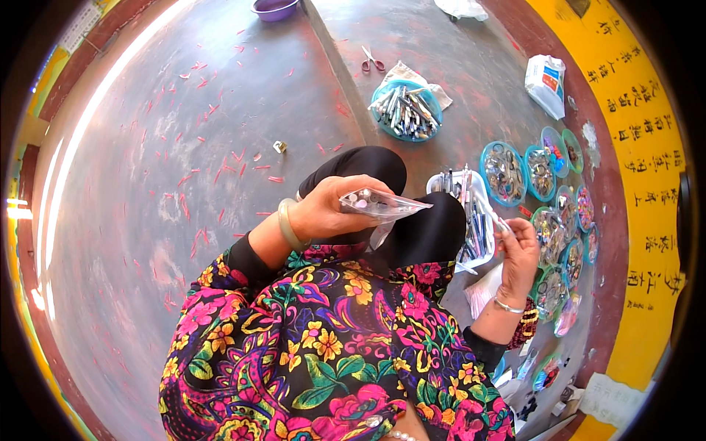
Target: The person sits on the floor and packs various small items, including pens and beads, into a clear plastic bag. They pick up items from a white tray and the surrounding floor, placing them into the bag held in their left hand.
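Left hand (331,209) grips a clear plastic bag (390,208) of small pale pieces (360,197) mid-frame, likely raised for visibility. Right hand (521,257), right of centre, pinches a slim pale item (503,223); white plastic basket (482,197) of pens (476,228) sits alongside, presumably for short reach.

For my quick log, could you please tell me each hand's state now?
Left hand: closed, holding a clear bag.
Right hand: closed, pinching a pale item, kind unclear.

Small pieces (362,197) sit inside the bag (401,208) in my left hand (329,209); a tray (479,260) of pens (478,229) lies beside my right knee (445,217), left of my right hand (519,259). Baskets (507,203) cluster farther right, toward the wall (621,184). Ahead, scissors (372,59) lie beyond a pen-filled bowl (434,99).
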Tool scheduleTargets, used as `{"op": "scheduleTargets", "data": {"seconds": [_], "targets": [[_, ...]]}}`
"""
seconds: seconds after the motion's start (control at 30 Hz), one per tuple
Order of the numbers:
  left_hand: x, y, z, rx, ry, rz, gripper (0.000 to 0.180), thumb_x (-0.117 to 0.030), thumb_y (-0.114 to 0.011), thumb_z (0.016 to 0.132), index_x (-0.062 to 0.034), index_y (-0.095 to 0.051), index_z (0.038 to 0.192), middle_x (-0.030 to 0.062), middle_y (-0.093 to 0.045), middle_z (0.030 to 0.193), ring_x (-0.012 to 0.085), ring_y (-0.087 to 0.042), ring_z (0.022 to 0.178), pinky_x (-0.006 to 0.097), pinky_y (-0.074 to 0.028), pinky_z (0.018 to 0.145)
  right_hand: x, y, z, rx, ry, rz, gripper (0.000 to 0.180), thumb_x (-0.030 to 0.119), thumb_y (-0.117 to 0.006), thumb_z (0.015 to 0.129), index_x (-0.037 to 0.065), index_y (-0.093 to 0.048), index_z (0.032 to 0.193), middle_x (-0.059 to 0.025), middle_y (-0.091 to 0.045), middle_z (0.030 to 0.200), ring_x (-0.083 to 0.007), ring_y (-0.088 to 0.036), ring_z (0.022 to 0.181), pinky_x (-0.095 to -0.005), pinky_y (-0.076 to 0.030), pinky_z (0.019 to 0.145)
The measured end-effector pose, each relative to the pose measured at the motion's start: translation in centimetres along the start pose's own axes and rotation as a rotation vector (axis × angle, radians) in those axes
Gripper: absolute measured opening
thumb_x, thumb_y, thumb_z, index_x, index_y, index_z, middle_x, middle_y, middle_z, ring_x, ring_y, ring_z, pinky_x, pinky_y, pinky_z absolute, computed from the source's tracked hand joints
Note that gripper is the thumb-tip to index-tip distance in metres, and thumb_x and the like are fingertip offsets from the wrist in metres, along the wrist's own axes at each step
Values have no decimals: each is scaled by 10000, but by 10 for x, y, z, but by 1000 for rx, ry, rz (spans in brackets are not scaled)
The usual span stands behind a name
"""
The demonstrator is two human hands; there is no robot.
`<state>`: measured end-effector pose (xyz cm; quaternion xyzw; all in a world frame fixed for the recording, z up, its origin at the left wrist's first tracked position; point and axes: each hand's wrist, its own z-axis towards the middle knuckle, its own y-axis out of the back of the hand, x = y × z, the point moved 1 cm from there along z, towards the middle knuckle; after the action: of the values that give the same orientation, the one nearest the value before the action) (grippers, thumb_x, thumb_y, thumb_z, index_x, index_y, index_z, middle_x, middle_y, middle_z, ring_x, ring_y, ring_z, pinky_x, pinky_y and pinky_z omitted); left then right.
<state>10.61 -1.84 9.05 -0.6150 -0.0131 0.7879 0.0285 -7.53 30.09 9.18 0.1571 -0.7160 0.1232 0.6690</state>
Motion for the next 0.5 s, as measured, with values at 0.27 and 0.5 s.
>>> {"op": "scheduleTargets", "data": {"seconds": [0.27,0.5], "targets": [[4,-2,-2,22,22,-62,394,11,-656,794,34,-530,1167,115,-614,1115,167,-583,1021,306,-461,899,78,-57,-18,99,398,276,237,-61,-645,781,-14,-590,1007,-130,-618,957,-152,-612,748,-219,-475,592],[1,-1,-2,27,20,-9,384,2,-660,798,27,-540,1162,106,-614,1102,160,-577,1026,301,-454,906,92,-105,-17,265,516,127,172,-78,-637,787,-27,-579,940,-152,-607,906,-158,-590,733,-231,-499,614]]}}
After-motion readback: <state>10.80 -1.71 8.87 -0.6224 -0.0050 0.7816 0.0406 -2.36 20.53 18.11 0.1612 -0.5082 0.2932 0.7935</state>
